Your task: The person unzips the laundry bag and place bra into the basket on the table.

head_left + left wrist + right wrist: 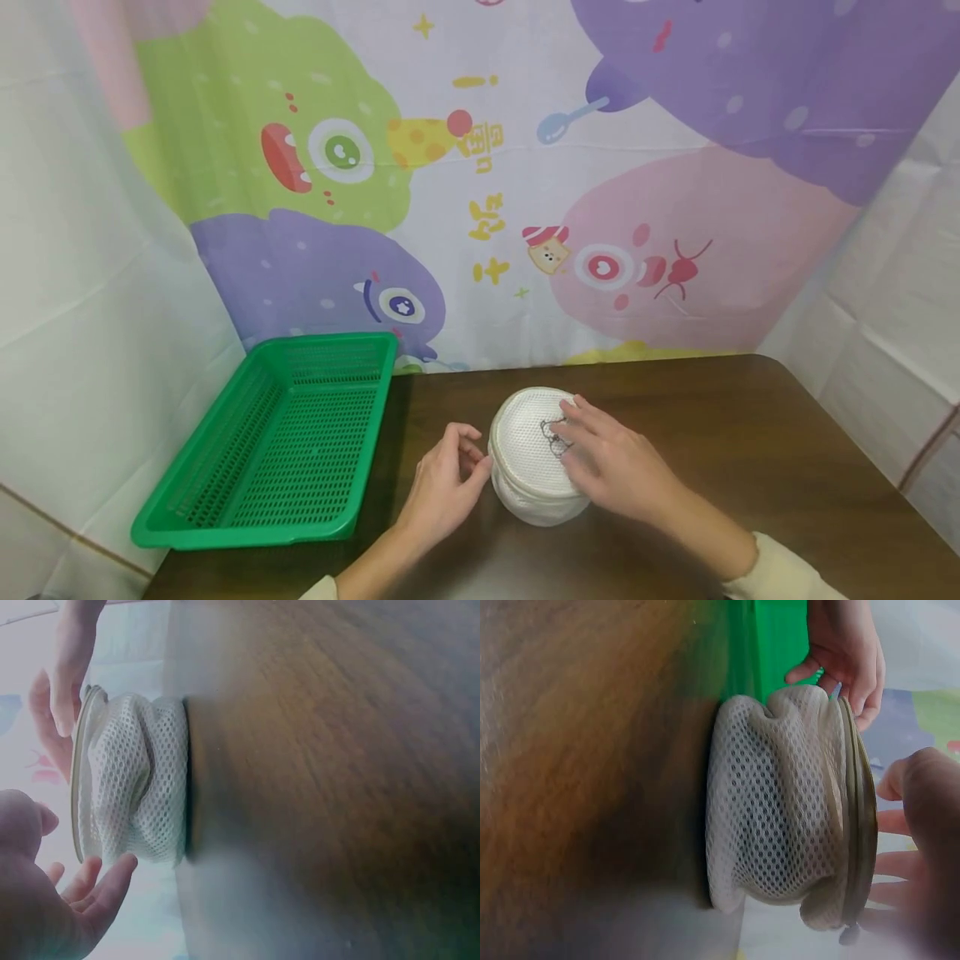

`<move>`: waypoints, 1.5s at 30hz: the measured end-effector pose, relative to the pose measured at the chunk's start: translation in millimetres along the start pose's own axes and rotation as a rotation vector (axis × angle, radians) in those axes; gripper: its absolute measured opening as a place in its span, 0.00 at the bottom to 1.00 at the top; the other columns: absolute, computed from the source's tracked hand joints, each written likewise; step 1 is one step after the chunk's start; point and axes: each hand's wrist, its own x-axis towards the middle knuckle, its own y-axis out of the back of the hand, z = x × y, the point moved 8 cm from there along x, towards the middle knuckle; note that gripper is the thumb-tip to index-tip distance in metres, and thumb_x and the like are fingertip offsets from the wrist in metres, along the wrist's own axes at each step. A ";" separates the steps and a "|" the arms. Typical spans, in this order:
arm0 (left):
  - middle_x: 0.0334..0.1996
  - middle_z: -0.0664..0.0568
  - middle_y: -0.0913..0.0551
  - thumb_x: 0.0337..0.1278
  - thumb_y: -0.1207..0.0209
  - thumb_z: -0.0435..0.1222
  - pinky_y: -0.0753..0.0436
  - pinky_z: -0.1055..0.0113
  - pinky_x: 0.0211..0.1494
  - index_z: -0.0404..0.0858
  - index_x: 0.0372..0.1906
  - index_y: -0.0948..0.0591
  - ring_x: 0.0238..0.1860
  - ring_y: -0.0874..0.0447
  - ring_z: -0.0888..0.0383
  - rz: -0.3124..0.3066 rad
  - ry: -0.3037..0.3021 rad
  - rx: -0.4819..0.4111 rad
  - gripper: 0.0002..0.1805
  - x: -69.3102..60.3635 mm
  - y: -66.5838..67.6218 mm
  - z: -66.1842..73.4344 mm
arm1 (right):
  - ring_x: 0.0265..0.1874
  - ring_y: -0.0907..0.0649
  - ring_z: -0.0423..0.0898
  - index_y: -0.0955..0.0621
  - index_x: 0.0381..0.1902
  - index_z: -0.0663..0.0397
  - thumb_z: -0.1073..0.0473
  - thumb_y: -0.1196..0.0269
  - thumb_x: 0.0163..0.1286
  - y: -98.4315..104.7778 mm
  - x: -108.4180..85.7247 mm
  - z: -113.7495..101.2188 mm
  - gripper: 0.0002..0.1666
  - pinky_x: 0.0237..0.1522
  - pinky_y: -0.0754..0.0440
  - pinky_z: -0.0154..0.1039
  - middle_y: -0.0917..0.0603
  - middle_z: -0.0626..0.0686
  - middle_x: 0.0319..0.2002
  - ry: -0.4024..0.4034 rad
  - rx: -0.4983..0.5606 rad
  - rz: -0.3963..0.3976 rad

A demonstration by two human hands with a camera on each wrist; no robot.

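Basically, squat mesh bag [525, 458] sits upright btwn hands [442, 483], axis vert.

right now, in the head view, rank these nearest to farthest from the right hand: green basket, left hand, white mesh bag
1. White mesh bag: right at the fingers of the right hand.
2. Left hand: beyond the bag, on its left side.
3. Green basket: farthest left, past the left hand.
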 end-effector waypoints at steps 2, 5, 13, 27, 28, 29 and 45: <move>0.43 0.52 0.09 0.73 0.31 0.37 0.15 0.67 0.46 0.40 0.59 0.21 0.40 0.09 0.61 -0.013 0.008 -0.001 0.16 -0.5 -1.6 -1.3 | 0.74 0.13 0.62 0.09 0.62 0.50 0.56 0.23 0.68 -2.1 -1.3 -2.9 0.24 0.59 0.06 0.60 0.11 0.60 0.70 0.012 -0.007 -0.011; 0.51 0.47 0.08 0.74 0.30 0.38 0.11 0.64 0.48 0.40 0.61 0.21 0.42 0.06 0.57 -0.024 0.008 0.000 0.19 -1.5 -4.6 -2.9 | 0.73 0.13 0.61 0.09 0.62 0.49 0.52 0.20 0.66 -5.0 -2.7 -7.5 0.27 0.60 0.06 0.59 0.10 0.59 0.70 0.032 -0.023 -0.025; 0.70 0.44 0.13 0.75 0.30 0.46 0.07 0.52 0.54 0.41 0.75 0.23 0.53 0.04 0.48 -0.037 -0.043 0.109 0.31 -4.8 -12.5 -0.5 | 0.72 0.11 0.58 0.09 0.63 0.44 0.43 0.18 0.64 -15.2 -7.8 -16.2 0.31 0.63 0.07 0.58 0.10 0.55 0.71 0.077 -0.078 -0.077; 0.57 0.47 0.05 0.74 0.29 0.44 0.08 0.54 0.51 0.46 0.81 0.27 0.48 0.02 0.49 -0.092 -0.100 0.071 0.36 -9.2 -16.2 2.7 | 0.70 0.10 0.60 0.07 0.60 0.42 0.39 0.15 0.58 -21.4 -9.0 -19.3 0.34 0.65 0.08 0.60 0.09 0.55 0.69 0.168 -0.102 -0.077; 0.56 0.48 0.04 0.74 0.30 0.44 0.07 0.53 0.52 0.46 0.82 0.27 0.48 0.02 0.49 -0.091 -0.104 0.069 0.36 -9.2 -16.5 2.7 | 0.70 0.10 0.60 0.07 0.60 0.43 0.39 0.14 0.57 -21.8 -8.8 -19.1 0.34 0.66 0.08 0.60 0.09 0.55 0.69 0.174 -0.104 -0.078; 0.55 0.48 0.04 0.74 0.30 0.43 0.07 0.53 0.52 0.45 0.82 0.27 0.48 0.01 0.49 -0.093 -0.106 0.065 0.36 -9.1 -17.0 2.6 | 0.70 0.10 0.60 0.07 0.60 0.43 0.39 0.14 0.57 -22.3 -8.8 -18.8 0.34 0.66 0.08 0.60 0.09 0.55 0.69 0.179 -0.106 -0.081; 0.47 0.51 0.03 0.71 0.28 0.40 0.09 0.54 0.53 0.33 0.73 0.20 0.47 0.02 0.53 -0.137 -0.075 0.060 0.31 -6.4 -23.9 0.0 | 0.73 0.12 0.58 0.08 0.61 0.39 0.45 0.19 0.63 -30.2 -12.6 -21.0 0.28 0.71 0.13 0.66 0.10 0.51 0.72 0.231 -0.111 -0.195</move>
